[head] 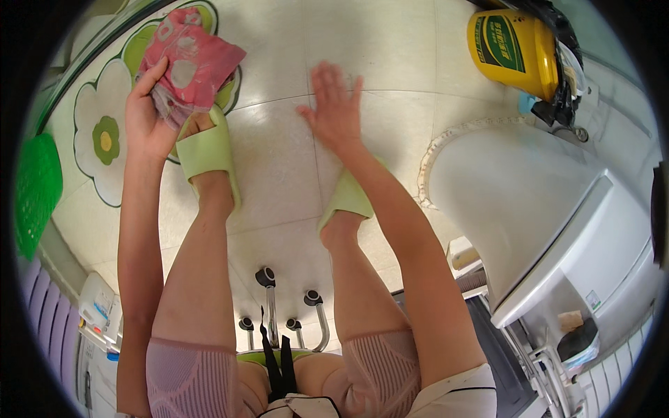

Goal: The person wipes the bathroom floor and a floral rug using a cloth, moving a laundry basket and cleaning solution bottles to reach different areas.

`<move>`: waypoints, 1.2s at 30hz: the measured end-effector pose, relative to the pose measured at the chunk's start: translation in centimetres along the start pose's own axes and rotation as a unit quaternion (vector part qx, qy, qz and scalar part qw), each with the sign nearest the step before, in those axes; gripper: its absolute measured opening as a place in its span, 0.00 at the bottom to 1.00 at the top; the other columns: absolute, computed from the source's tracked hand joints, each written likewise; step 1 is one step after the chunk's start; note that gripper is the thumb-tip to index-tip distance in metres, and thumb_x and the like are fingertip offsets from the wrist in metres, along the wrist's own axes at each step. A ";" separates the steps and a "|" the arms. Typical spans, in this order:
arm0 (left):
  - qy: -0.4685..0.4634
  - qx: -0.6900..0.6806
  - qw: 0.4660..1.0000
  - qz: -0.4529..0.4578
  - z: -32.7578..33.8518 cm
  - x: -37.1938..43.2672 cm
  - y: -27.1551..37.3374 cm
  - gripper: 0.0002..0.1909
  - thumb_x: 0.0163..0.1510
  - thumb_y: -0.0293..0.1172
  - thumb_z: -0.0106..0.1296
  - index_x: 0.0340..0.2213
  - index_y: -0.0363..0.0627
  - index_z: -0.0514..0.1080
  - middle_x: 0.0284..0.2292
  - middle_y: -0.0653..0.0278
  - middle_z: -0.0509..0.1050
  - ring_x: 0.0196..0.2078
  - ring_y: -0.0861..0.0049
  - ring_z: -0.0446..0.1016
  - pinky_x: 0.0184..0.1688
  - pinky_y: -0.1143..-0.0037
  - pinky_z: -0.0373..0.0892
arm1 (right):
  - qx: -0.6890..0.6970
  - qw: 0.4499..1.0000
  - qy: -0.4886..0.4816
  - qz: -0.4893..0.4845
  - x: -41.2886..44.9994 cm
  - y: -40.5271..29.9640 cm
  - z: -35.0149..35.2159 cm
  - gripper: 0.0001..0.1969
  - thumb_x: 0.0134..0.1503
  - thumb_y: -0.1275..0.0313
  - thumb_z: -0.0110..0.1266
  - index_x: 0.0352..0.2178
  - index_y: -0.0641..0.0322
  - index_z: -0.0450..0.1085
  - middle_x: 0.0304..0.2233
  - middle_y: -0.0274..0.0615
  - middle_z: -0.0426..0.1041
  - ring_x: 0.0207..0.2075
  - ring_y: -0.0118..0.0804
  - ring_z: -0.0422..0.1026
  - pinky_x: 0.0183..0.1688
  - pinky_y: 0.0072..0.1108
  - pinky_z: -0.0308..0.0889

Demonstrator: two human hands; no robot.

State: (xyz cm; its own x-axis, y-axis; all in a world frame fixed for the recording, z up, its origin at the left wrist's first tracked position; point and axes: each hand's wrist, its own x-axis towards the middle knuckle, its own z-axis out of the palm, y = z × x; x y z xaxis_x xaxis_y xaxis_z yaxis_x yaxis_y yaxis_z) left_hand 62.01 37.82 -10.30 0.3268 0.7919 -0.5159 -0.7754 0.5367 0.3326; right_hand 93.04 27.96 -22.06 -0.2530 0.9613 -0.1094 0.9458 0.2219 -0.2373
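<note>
My left hand (151, 117) grips a crumpled pink and grey cloth (196, 65) with pale patches, above the toes of my left green slipper (206, 149). Spread flat, palm down, my right hand (334, 107) holds nothing over the pale floor tiles (274, 151); whether it touches them I cannot tell. It is slightly blurred. Below it, partly behind my right forearm, is the other green slipper (351, 196). Under the cloth and my left hand lies a flower-shaped mat (86, 125), partly hidden.
A toilet (512, 172) stands at the right, with a yellow bucket (515, 49) and black plastic beyond it. At the left are a green plastic object (37, 193) and a white jug (96, 300). Wheeled metal stool legs (270, 313) show between my legs.
</note>
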 end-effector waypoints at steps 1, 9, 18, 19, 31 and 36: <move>-0.005 -0.004 1.000 -0.006 0.0 0.0 -0.1 0.21 0.61 0.27 0.49 0.54 0.34 0.62 0.52 0.50 0.72 0.54 0.59 0.72 0.58 0.61 0.68 | -0.019 0.998 0.025 0.062 -0.2 1.2 -0.4 0.40 0.59 0.49 0.49 0.66 0.59 0.48 0.70 0.40 0.43 0.71 0.41 0.39 0.67 0.55 0.33; 0.050 0.034 0.998 0.002 0.4 -0.1 0.6 0.20 0.61 0.27 0.49 0.54 0.33 0.64 0.52 0.51 0.72 0.55 0.60 0.71 0.60 0.62 0.66 | 0.089 0.932 0.120 0.331 -3.5 2.3 1.6 0.46 0.60 0.56 0.52 0.66 0.76 0.36 0.68 0.71 0.33 0.70 0.65 0.31 0.68 0.53 0.29; 0.039 0.038 0.998 -0.019 -0.4 0.6 0.5 0.20 0.63 0.28 0.47 0.55 0.34 0.64 0.54 0.53 0.71 0.56 0.62 0.70 0.61 0.63 0.65 | 0.186 0.951 0.135 0.209 6.7 0.4 -0.6 0.45 0.59 0.59 0.51 0.66 0.76 0.36 0.69 0.62 0.36 0.71 0.56 0.35 0.71 0.41 0.30; 0.035 0.036 0.999 -0.021 -0.2 0.7 0.5 0.20 0.63 0.28 0.47 0.55 0.34 0.64 0.54 0.53 0.71 0.56 0.62 0.70 0.61 0.63 0.65 | 0.154 0.935 0.161 0.274 6.0 2.3 -0.4 0.45 0.60 0.59 0.50 0.66 0.76 0.36 0.69 0.62 0.36 0.71 0.56 0.35 0.70 0.41 0.30; 0.090 0.041 0.995 -0.003 0.3 2.3 1.5 0.21 0.63 0.30 0.47 0.55 0.37 0.64 0.54 0.55 0.71 0.56 0.63 0.70 0.61 0.63 0.64 | 0.121 0.943 0.162 0.265 5.8 5.3 1.0 0.42 0.62 0.56 0.45 0.65 0.77 0.37 0.69 0.64 0.37 0.71 0.60 0.33 0.69 0.47 0.27; 0.128 0.052 0.990 0.002 1.9 3.1 1.5 0.20 0.61 0.29 0.49 0.54 0.36 0.65 0.51 0.54 0.73 0.53 0.62 0.72 0.58 0.62 0.67 | 0.196 0.962 0.149 0.119 13.4 7.6 -2.2 0.42 0.62 0.56 0.45 0.65 0.78 0.40 0.69 0.63 0.36 0.71 0.58 0.34 0.70 0.44 0.30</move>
State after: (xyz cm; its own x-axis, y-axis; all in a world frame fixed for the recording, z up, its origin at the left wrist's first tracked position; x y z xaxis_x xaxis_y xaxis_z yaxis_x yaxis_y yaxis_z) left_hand 62.89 41.64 -9.97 0.1659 0.7006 -0.6940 -0.7120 0.5720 0.4072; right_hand 97.33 42.85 -23.20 0.0865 0.9943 0.0629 0.8054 -0.0327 -0.5918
